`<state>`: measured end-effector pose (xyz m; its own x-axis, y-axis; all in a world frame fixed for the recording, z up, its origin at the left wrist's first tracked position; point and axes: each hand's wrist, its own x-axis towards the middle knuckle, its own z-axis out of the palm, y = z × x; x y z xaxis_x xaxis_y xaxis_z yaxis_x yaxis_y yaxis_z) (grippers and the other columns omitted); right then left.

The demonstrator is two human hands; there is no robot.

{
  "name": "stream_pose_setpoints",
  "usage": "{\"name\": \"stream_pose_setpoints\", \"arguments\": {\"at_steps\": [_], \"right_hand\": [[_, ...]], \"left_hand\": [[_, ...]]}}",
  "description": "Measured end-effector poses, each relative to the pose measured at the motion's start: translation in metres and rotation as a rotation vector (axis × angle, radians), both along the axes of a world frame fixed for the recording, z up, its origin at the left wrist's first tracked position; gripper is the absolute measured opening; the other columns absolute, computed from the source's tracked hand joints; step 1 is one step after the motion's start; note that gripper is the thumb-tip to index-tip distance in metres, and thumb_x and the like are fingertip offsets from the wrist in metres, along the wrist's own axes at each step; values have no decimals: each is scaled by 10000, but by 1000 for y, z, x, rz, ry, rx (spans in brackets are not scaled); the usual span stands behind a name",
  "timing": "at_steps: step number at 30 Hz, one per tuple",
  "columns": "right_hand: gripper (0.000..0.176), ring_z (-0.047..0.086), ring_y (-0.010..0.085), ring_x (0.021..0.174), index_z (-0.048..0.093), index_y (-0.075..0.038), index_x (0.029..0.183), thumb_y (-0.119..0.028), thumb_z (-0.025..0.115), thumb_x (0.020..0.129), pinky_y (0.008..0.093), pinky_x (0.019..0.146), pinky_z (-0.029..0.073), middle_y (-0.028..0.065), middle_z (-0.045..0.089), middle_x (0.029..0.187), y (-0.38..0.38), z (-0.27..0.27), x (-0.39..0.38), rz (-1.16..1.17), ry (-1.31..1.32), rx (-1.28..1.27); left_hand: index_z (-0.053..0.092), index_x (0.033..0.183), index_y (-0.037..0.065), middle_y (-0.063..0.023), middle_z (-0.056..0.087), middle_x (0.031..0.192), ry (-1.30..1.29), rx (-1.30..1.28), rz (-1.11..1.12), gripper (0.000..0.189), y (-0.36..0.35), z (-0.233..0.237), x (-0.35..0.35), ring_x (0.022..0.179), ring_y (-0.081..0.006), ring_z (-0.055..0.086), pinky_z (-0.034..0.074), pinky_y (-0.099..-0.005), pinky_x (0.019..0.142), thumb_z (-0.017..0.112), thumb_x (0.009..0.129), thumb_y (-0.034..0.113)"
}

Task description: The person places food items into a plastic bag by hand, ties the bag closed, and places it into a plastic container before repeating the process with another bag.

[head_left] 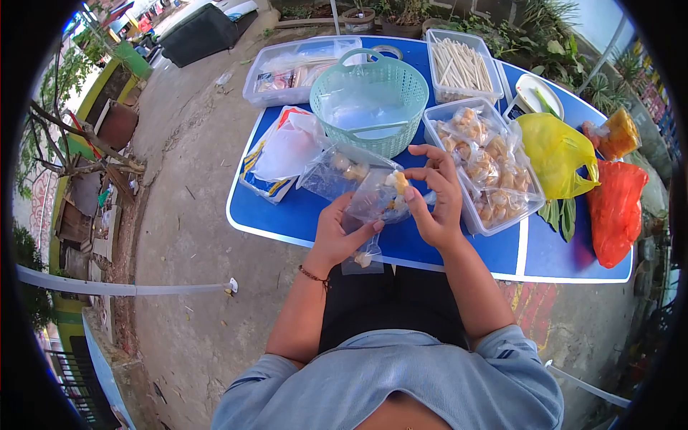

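Over the near edge of the blue table [451, 251], my left hand [344, 233] pinches a small clear plastic bag [369, 193] between thumb and fingers. At the mouth of that bag, my right hand [436, 197] holds a light brown food piece [396, 183] with thumb and index finger, its other fingers raised. Another clear bag with food pieces [349, 166] lies just behind my left hand. A small bag with a pale piece in it [364, 258] sits at the table edge below my hands. To the right stands a plastic tub of bagged food pieces [494, 161].
A green basket [412, 107] holds clear bags. Behind are a tub of packets [261, 89] and a tub of sticks [462, 64]. White packaging [287, 147] lies left. Yellow [552, 154] and red [615, 215] bags and a white plate [539, 93] are right.
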<state>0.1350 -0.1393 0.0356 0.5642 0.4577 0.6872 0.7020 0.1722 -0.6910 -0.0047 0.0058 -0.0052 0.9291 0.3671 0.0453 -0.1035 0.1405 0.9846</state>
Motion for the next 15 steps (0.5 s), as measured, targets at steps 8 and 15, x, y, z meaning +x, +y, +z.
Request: {"name": "stream_pose_setpoints", "arguments": {"at_steps": [8,15], "right_hand": [[181,460,232,857,724,-9,910,-156,685,812,332,760,403,148,592,1212,0,1,-2,-3,-78,-129],[52,456,217,831,706,-40,829,-61,730,788,316,732,413,110,605,1203,-3,12,-4,30,-123,-94]], "left_hand": [[614,1215,-1,-56,701,1014,1,201,-35,468,-2,0,0,909,-101,641,529,-277,815,812,799,78],[613,1226,1,-51,693,1049,-9,98,-25,483,-1,3,0,941,-99,632,528,-275,832,812,790,53]]}}
